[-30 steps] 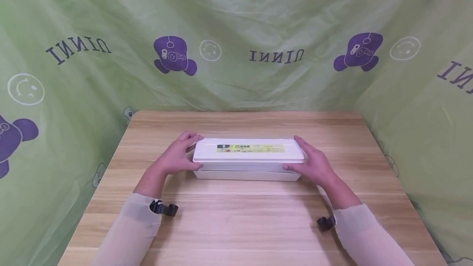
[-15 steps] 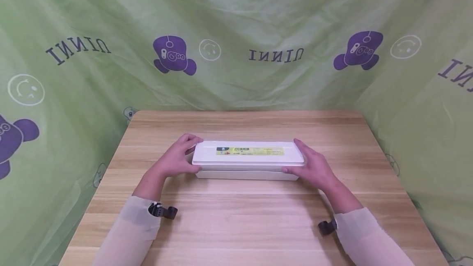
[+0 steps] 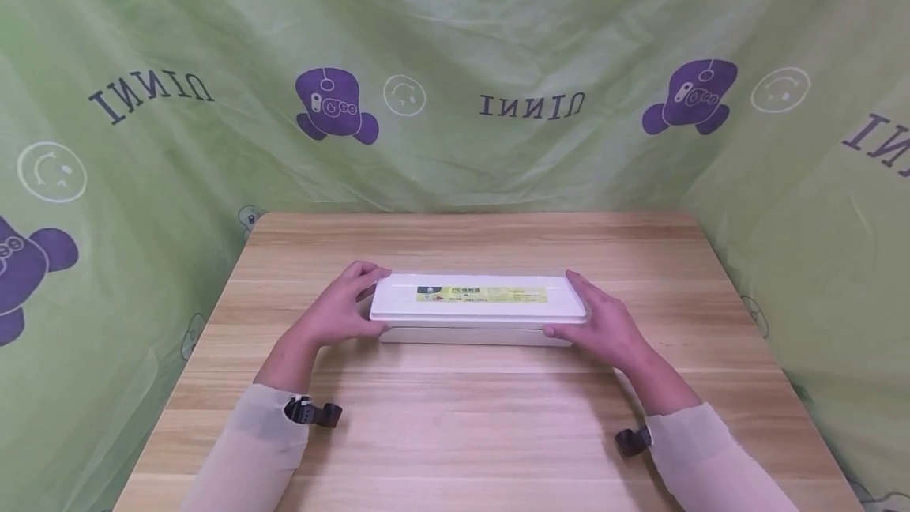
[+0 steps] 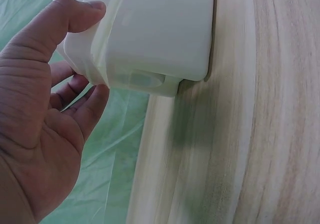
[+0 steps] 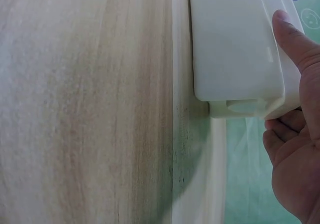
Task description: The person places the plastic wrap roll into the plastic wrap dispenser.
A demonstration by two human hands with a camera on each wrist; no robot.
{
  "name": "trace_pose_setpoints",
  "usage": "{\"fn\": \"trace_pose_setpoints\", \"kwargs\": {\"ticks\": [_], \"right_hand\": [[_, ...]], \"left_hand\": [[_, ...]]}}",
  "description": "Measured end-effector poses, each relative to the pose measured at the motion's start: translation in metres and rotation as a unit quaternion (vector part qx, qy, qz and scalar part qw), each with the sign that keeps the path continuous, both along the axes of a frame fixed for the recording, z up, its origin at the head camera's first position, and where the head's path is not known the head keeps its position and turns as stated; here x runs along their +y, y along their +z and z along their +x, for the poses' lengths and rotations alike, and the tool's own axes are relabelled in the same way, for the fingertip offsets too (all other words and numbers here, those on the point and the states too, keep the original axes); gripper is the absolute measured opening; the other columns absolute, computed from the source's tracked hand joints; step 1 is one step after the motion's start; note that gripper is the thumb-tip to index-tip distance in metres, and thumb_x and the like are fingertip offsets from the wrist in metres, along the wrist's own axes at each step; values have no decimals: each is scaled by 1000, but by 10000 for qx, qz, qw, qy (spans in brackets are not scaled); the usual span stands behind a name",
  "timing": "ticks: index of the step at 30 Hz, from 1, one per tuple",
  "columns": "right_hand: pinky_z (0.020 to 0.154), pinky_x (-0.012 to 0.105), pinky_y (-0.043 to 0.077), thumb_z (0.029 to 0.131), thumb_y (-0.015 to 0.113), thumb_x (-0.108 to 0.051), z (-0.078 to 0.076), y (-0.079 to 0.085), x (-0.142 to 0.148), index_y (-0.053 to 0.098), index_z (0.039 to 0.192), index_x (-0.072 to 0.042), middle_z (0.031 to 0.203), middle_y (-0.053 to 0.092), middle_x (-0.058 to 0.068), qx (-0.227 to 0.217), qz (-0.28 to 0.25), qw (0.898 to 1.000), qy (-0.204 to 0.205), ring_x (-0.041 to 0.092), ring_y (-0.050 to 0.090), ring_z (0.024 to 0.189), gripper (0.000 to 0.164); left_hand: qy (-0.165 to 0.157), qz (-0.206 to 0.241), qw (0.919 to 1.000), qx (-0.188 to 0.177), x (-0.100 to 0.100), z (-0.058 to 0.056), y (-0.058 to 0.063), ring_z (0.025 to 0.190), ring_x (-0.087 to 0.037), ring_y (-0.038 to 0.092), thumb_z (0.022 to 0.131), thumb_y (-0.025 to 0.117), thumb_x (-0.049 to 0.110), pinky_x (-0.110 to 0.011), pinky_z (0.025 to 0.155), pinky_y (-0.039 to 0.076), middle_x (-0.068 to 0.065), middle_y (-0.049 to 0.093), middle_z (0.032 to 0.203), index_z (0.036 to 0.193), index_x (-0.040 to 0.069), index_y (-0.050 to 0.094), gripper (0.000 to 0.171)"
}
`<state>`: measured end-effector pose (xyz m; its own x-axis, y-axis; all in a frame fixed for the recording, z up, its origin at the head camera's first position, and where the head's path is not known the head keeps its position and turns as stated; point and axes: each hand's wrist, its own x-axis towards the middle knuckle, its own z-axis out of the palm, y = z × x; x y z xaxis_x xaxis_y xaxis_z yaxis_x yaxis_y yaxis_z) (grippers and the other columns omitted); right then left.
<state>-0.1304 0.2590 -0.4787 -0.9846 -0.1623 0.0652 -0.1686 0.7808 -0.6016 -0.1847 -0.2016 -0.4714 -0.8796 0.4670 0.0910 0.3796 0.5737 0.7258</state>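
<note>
A long white plastic storage box [image 3: 476, 336] stands on the wooden table, with a white lid [image 3: 398, 300] lying over its top. A yellow-green label [image 3: 482, 295] runs along the lid. At the lid's left end my left hand [image 3: 341, 310] holds it, thumb on the front edge and fingers at the back corner. My right hand [image 3: 604, 321] grips the opposite end the same way. In the left wrist view, the thumb [image 4: 87, 17] presses near the seam while the fingertips meet the lid's end. The right wrist view has the thumb [image 5: 286, 27] along the lid's edge.
The wooden table [image 3: 455, 433] extends around the box on all sides. A green curtain [image 3: 455, 164] with purple figures and smiley faces hangs behind and beside it. Small black wrist cameras [image 3: 329, 415] stick out from the sleeves.
The lid, held in both hands, has come down and slightly nearer over the box, and the gap along the front has narrowed. The hands have moved slightly down with it.
</note>
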Motion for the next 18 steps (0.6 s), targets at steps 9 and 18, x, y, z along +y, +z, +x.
{"fn": "trace_pose_setpoints", "kwargs": {"ticks": [9,18], "right_hand": [[111,54,32,65,75,-73,0,0,-1,26,156,-13,155,34,18,58,35,10000,46,40,36,138,120],[112,54,31,68,73,-73,-1,-2,1,27,156,-13,155,33,17,150,60,9997,180,38,34,139,116]], "left_hand": [[58,-315,9992,224,-2,2,-3,129,-22,45,65,91,39,-43,111,36,0,43,135,144,15,50,93],[43,-321,9993,198,-2,5,-6,129,-23,43,68,89,36,-44,109,37,-1,40,138,146,15,48,91]]}}
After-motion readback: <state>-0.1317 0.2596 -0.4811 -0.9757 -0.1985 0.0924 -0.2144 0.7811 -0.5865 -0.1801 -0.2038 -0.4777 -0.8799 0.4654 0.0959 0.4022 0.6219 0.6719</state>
